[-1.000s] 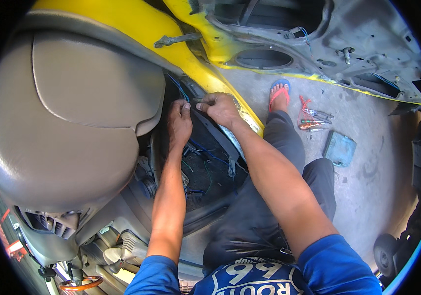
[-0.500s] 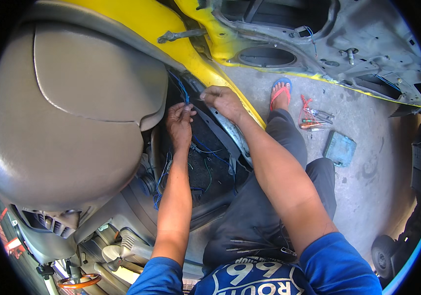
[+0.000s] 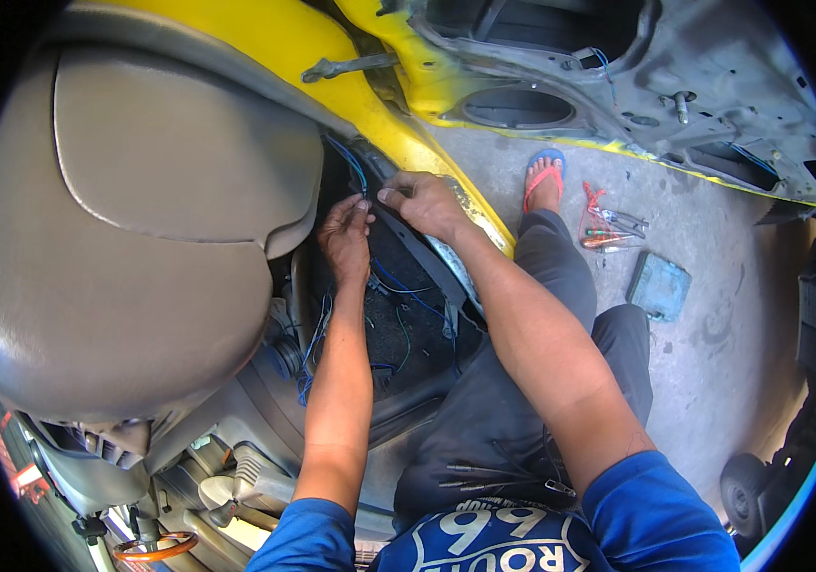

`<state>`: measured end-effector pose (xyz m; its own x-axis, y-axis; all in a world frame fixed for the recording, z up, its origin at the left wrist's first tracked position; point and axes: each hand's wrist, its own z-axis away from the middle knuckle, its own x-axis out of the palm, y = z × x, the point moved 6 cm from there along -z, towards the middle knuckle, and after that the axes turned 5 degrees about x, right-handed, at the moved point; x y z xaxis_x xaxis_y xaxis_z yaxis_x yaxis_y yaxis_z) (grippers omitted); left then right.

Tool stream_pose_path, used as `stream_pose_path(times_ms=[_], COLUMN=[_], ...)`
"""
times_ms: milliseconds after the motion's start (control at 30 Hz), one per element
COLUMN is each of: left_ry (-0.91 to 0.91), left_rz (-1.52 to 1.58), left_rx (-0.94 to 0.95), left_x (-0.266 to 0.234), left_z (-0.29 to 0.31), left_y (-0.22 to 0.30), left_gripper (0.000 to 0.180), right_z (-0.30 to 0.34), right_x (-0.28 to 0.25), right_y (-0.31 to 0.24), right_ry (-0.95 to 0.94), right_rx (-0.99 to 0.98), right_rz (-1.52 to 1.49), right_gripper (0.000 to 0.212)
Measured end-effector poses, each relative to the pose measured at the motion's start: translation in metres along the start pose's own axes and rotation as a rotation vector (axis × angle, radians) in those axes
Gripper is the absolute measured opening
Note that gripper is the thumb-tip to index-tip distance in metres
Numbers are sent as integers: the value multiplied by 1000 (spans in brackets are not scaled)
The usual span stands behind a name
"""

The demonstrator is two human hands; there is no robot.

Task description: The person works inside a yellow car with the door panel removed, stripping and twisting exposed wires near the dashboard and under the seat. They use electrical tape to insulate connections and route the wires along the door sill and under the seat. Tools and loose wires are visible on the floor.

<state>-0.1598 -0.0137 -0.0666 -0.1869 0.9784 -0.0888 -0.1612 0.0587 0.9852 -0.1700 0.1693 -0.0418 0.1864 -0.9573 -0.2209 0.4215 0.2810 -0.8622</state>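
A small bundle of blue wires (image 3: 353,164) comes down beside the dashboard, just inside the yellow door frame. My left hand (image 3: 343,236) pinches the lower end of these wires between thumb and fingertips. Close by on the right, my right hand (image 3: 429,205) has its thumb and fingers pressed together in front of the door frame. Whatever is in that pinch, if anything, is too small to make out. A narrow gap separates the fingertips of both hands. Below them, loose blue wires (image 3: 408,293) and a thin green wire lie over the dark footwell floor (image 3: 384,334).
The beige dashboard (image 3: 160,248) fills the left. An opened door (image 3: 608,105) with its bare inner panel stands at top right, joined by a door check arm (image 3: 351,67). Pliers (image 3: 622,222), screwdrivers (image 3: 608,240) and a teal box (image 3: 659,286) lie on the concrete floor (image 3: 703,372).
My right hand has shifted slightly left, closer to my left hand. My left hand keeps its pinch on the wires with small finger movements. The dashboard appears slightly shifted in view.
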Motion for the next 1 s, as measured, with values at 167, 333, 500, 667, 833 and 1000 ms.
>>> stream_pose_path(times_ms=[167, 333, 500, 667, 833, 1000], left_ry=[7, 41, 7, -54, -93, -138], left_rz=[37, -3, -30, -118, -106, -153], left_rx=[-56, -50, 104, 70, 19, 35], left_x=[0, -4, 0, 2, 3, 5], left_z=[-1, -3, -1, -3, -7, -4], left_y=[-2, -6, 3, 7, 8, 16], left_gripper=[17, 18, 20, 21, 20, 17], right_z=[0, 3, 5, 3, 0, -1], right_x=[1, -4, -6, 1, 4, 3], right_y=[1, -3, -6, -6, -2, 0], right_ry=[28, 64, 13, 24, 35, 68], right_rx=[2, -4, 18, -60, -134, -128], right_rz=[-61, -67, -95, -52, -34, -14], right_gripper=[33, 33, 33, 31, 30, 30])
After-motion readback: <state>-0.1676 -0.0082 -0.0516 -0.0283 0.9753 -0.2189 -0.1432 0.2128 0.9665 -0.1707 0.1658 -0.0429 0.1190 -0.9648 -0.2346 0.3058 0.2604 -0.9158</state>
